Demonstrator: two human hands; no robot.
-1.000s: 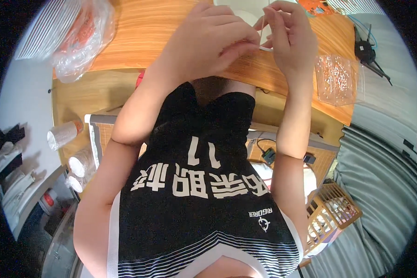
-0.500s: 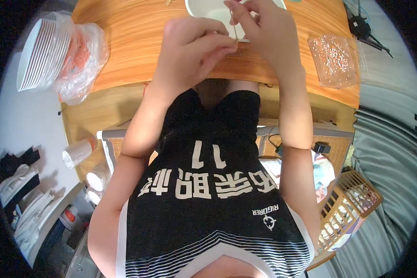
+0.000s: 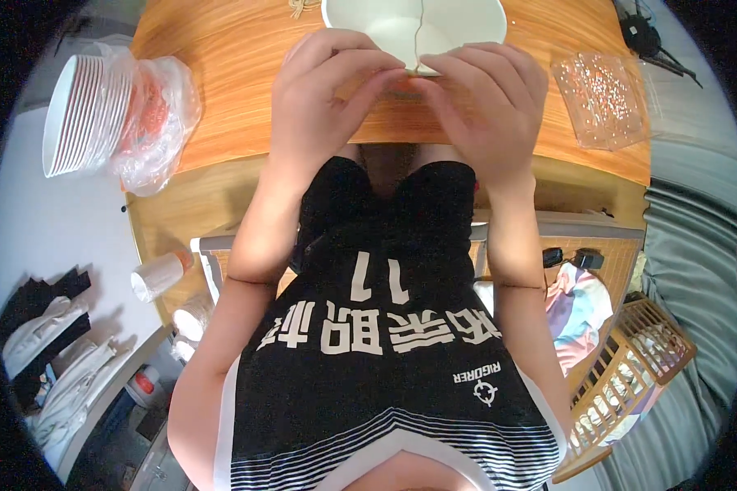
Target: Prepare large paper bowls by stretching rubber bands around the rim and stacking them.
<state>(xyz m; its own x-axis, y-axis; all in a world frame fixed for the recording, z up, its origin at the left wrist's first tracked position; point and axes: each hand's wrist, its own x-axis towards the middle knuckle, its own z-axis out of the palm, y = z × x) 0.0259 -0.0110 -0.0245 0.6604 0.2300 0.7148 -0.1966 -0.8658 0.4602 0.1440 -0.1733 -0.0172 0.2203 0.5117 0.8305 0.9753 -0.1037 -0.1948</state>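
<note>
A white bowl (image 3: 467, 23) stands on the wooden table in front of me. Across its inside runs a thin pale string (image 3: 418, 34), down to my fingertips at the near rim. My left hand (image 3: 315, 102) is closed in a pinch on the string there. Close beside it, my right hand (image 3: 493, 102) pinches the same string, thumb against fingers. The two sets of fingertips almost meet. Whether a knot or hole sits between them is too small to make out.
To the left, a stack of white bowls (image 3: 80, 114) and a crumpled clear plastic bag (image 3: 168, 106) rest at the table edge. A clear plastic case (image 3: 602, 102) of small shiny pieces lies right. Pale string (image 3: 305, 7) lies behind the bowl.
My right hand has come down from above the bowl to the near rim, beside my left. The string, earlier held up between both hands, now trails back across the bowl.
</note>
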